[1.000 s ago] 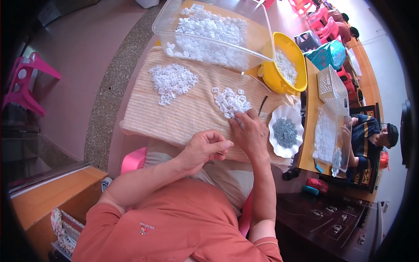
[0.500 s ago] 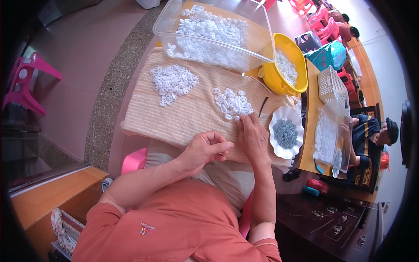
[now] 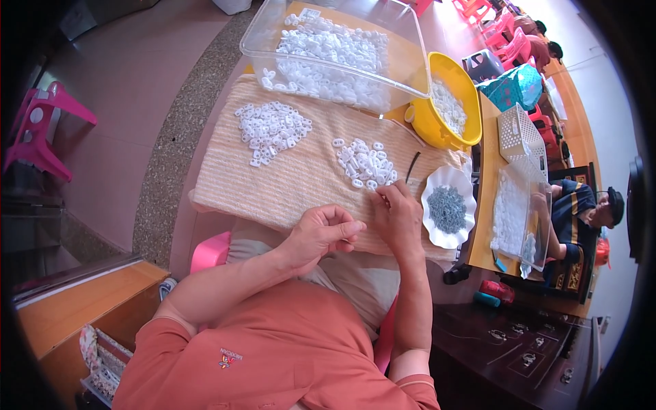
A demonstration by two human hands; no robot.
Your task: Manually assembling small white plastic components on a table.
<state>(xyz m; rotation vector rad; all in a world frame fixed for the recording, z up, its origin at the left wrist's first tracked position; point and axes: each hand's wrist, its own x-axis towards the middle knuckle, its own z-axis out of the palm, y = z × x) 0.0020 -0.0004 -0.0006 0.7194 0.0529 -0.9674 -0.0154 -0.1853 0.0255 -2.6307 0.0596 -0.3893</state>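
Head view, left hand [image 3: 321,231]: curled loosely at the near edge of the woven mat [image 3: 301,174], fingertips pinched together; whatever sits between them too small to make out.
Head view, right hand [image 3: 400,213]: palm down on the mat, fingers bent, tips just touching the near edge of the small pile of white plastic pieces [image 3: 365,164]; grip on any piece impossible to tell.
Head view, other stock: larger pile of white pieces [image 3: 271,128] well apart to the left; clear tub [image 3: 410,51] of the same pieces at the far edge of the mat; yellow bowl [image 3: 434,119] beside the tub.
Head view, small parts: white scalloped dish [image 3: 437,181] of grey bits just right of the right hand.
Step in hand: probably picking one white piece from the small pile for fitting.
Next move: calls for a fine pinch on a single piece, then bringing both hands together.
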